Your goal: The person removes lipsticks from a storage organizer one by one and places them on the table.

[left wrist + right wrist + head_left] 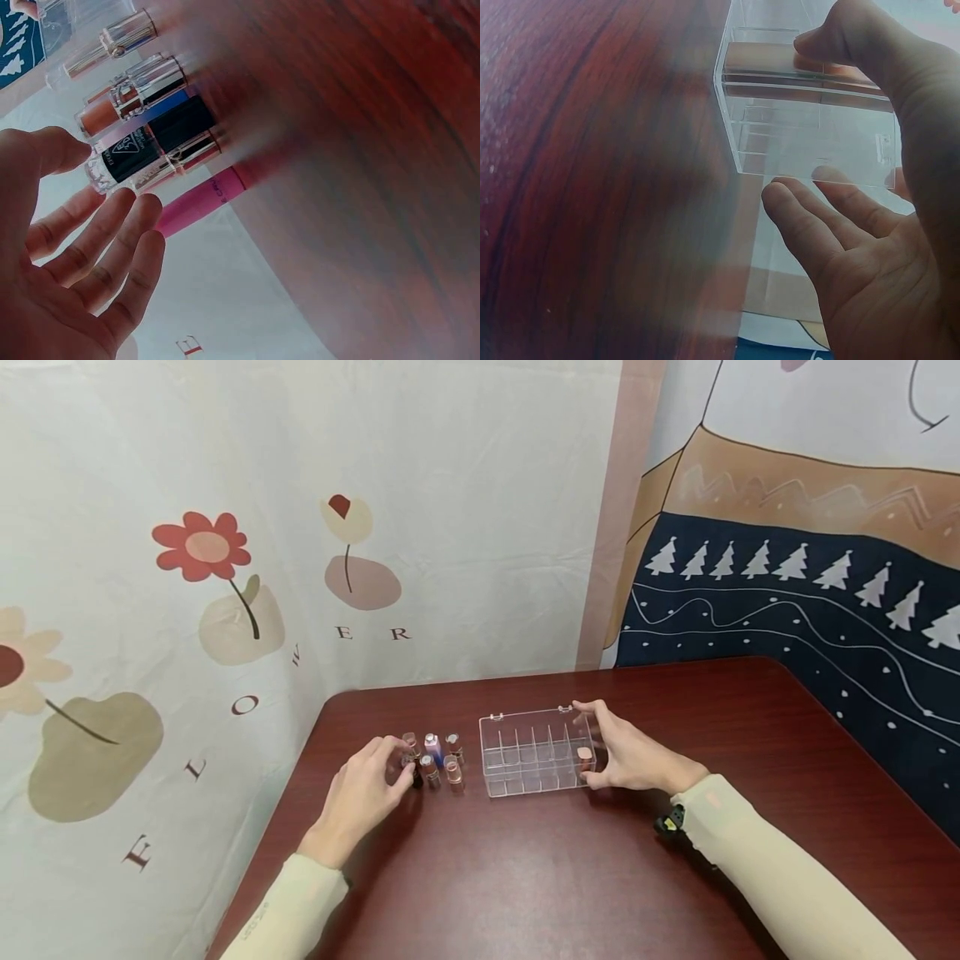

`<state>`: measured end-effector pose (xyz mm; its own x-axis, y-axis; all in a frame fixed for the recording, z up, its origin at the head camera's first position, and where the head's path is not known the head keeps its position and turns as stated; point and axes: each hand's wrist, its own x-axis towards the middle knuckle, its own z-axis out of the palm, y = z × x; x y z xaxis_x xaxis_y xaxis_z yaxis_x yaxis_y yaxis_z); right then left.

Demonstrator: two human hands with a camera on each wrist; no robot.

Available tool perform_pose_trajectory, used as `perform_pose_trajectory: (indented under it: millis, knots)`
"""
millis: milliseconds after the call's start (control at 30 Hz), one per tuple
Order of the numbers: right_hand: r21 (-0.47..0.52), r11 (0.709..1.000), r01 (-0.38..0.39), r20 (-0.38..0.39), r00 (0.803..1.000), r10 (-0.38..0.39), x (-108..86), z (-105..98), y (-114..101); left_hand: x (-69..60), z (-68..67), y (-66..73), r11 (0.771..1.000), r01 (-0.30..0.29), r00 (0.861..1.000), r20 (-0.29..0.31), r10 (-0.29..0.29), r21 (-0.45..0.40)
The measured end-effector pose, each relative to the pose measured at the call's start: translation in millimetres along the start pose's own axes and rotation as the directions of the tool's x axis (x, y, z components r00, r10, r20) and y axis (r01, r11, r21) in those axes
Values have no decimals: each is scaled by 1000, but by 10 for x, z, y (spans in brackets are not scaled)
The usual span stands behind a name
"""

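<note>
My left hand (362,789) is at the left end of a small cluster of lipsticks. Its thumb and forefinger pinch the clear top of a black lipstick tube (184,124), which stands on the table among the others; the remaining fingers are loosely bent. At the right end of a clear divided box (525,783), my right hand (633,752) holds it with the thumb at the near side and fingers at the far side. One lipstick with a pinkish top (585,754) stands in the box's right-end compartment, partly behind the thumb in the right wrist view.
Beside the black tube stand a blue-and-lilac lipstick (433,747), several clear-capped lipsticks (454,774) and a pink tube (202,201). Everything rests on a dark red-brown table (510,877). Printed cloth (480,527) hangs behind its far and left edges.
</note>
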<state>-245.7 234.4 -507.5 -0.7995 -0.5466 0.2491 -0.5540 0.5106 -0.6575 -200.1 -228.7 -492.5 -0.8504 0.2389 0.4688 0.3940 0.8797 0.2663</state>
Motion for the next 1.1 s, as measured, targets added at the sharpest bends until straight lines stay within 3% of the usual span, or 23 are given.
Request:
perform_pose_trajectory:
  millis: [200, 500, 800, 1100]
  knots:
    - [-4, 1000, -2, -8, 1000, 2, -4, -3, 4, 23, -30, 41, 999, -36, 997, -69, 36, 12]
    - [-1, 1000, -4, -5, 1000, 4, -5, 0, 8, 99, -74, 236, 996, -89, 985, -146, 87, -10]
    - [-9, 1000, -7, -4, 1000, 7, -1, 3, 12, 207, -31, 511, 982, -188, 968, -174, 182, -17]
    - [-13, 1000, 13, -11, 1000, -14, 6, 0, 10, 371, 67, 849, 966, -257, 956, -155, 249, -35]
